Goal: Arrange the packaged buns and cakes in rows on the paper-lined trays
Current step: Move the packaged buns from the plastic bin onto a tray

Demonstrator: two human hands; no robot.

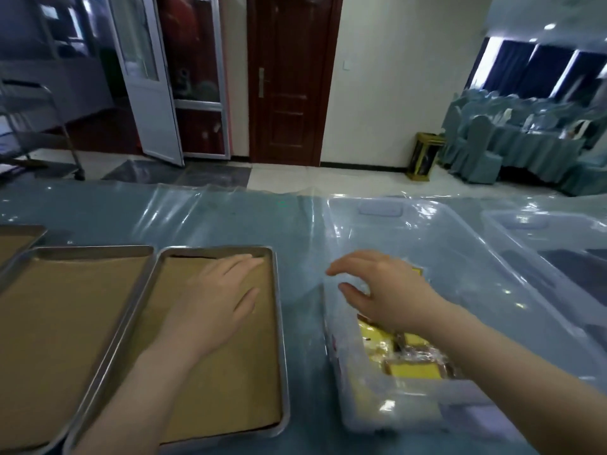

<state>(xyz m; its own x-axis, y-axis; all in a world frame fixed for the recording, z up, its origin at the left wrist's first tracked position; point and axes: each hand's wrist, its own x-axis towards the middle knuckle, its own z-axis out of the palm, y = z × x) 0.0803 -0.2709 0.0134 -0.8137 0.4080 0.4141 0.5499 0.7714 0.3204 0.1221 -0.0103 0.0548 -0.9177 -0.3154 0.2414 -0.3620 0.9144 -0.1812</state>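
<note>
Three metal trays lined with brown paper lie on the left of the table: the nearest one (279, 323), a second (98, 252) to its left, and the corner of a third (23, 229) at the far left. My left hand (216, 297) lies flat, fingers straight, on the paper of the nearest tray. My right hand (381, 290) hovers with loosely spread fingers over the left end of a clear plastic bin (460, 231). The bin holds packaged yellow cakes (414, 369) in clear wrappers. Neither hand holds anything.
A second clear bin (551, 228) stands at the far right. The table carries a blue cloth under a clear plastic sheet (230, 218). Beyond it are a metal cart (39, 126), a wooden door (292, 77) and covered chairs (486, 149).
</note>
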